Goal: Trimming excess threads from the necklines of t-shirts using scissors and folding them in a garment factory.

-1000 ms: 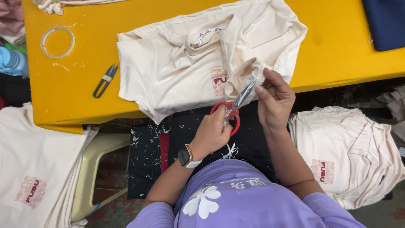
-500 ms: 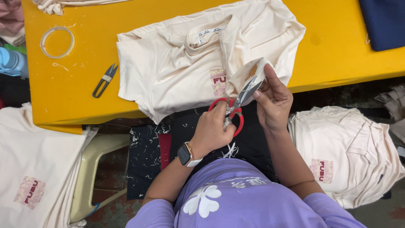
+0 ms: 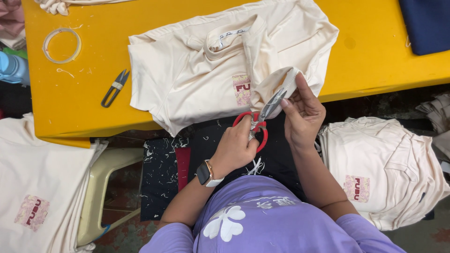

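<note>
Your left hand (image 3: 236, 147) grips the red-handled scissors (image 3: 258, 122), blades at the cream shirt (image 3: 201, 70) hem your right hand (image 3: 302, 115) pinches tight, shirt draped over the yellow table's (image 3: 84, 107) near edge

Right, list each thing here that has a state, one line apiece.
Red-handled scissors: blades part open at the cloth fold.
Cream shirt: spread on the yellow table, one fold lifted.
Left hand: gripping the scissors.
Right hand: pinching the fold.
Thread snips: lying unused.
Tape ring: flat on the table.
Right shirt stack: folded.
</note>
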